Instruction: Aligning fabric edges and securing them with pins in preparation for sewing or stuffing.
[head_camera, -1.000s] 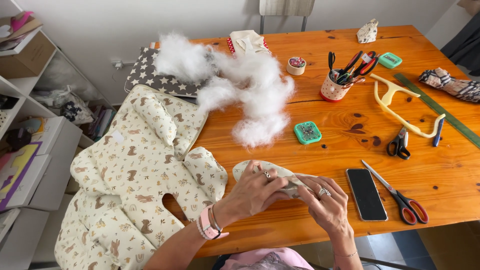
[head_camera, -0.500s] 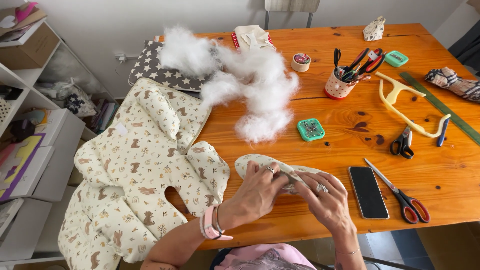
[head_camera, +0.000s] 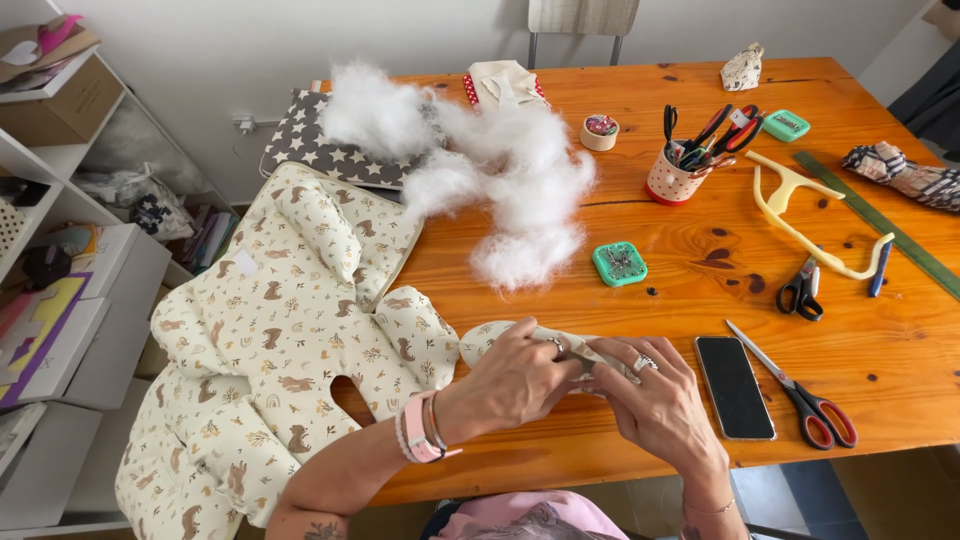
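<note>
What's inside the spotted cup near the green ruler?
The spotted cup holds black-handled scissors and red-handled tools, handles up. Their lower ends and anything at the bottom are hidden by the cup's wall.

Over the last second both hands draw closer together over the small cream printed fabric piece at the near edge of the orange wooden surface. The left hand now covers more of the cloth, its fingers pressing against the right hand. The fabric looks more bunched between them.
</note>
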